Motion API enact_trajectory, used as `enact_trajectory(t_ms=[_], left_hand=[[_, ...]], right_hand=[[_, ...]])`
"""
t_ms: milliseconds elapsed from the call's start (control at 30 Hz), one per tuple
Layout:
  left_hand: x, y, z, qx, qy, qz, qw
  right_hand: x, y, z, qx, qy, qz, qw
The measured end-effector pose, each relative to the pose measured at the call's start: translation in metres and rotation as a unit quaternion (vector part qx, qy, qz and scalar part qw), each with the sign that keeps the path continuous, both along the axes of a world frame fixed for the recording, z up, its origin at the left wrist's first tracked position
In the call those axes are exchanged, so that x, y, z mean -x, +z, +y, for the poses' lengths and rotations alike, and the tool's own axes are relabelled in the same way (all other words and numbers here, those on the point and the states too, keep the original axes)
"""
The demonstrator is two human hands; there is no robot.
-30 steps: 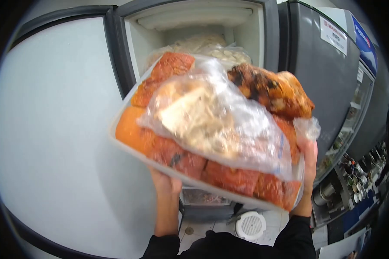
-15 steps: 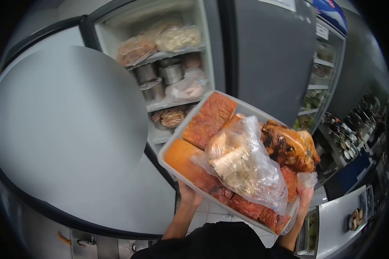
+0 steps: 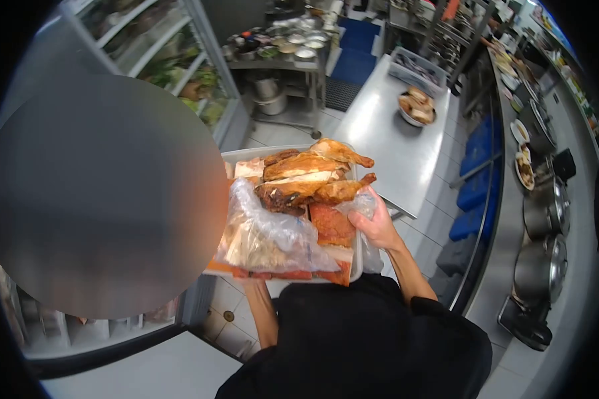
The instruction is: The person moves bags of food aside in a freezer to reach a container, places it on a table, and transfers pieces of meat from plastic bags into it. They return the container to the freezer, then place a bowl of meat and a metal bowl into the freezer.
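Observation:
A clear plastic tub (image 3: 357, 264) full of cooked meat is held up in front of my body. My right hand (image 3: 377, 223) grips its right rim, with crumpled clear plastic (image 3: 363, 205) at the fingers. Under the near side, my left hand (image 3: 254, 287) supports the tub; its fingers are hidden. A browned roast chicken (image 3: 303, 174) lies on top at the far side. Nearer to me is a clear plastic bag (image 3: 266, 233) with pale contents. Reddish slabs of meat (image 3: 333, 225) lie beneath. A blurred disc covers the tub's left end.
A steel table (image 3: 373, 143) carries a bowl of brown food (image 3: 417, 106) and a plastic bin (image 3: 416, 70). Large pots (image 3: 539, 269) line the counter on the right. A glass-door fridge (image 3: 173, 60) stands at the left, beyond a rack of pans (image 3: 279, 50).
My view has swung right, from the open fridge to the steel table and kitchen aisle. The tub has turned along with me, still in both hands.

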State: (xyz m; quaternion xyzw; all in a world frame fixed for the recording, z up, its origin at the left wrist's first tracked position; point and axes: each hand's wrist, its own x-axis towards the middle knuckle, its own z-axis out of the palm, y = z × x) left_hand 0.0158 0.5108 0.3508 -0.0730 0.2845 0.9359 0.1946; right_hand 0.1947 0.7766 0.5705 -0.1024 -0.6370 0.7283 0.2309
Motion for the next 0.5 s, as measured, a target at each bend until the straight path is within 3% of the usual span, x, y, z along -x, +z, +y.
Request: enact_trajectory(t_ms=[67,133,233,467,500], left_hand=[[0.037,-0.021,-0.029,-0.005,-0.037,-0.044,0.998],[0.062,-0.048,-0.013,-0.006,-0.056,-0.071,0.996],[0.084,-0.085,0.018,-0.001,-0.068,-0.099,0.993],[0.109,-0.158,0.093,0.004,-0.112,-0.186,0.976],[0.115,-0.209,0.087,-0.129,-0.192,-0.126,0.965]], right_hand=[[0.025,-0.041,-0.044,-0.017,-0.036,-0.038,0.998],[0.042,-0.097,-0.018,-0.042,-0.058,-0.050,0.996],[0.037,-0.146,-0.013,0.011,-0.100,-0.079,0.992],[0.043,-0.228,0.008,-0.003,-0.187,-0.163,0.969],[0.039,-0.244,0.012,0.006,-0.191,-0.183,0.964]])
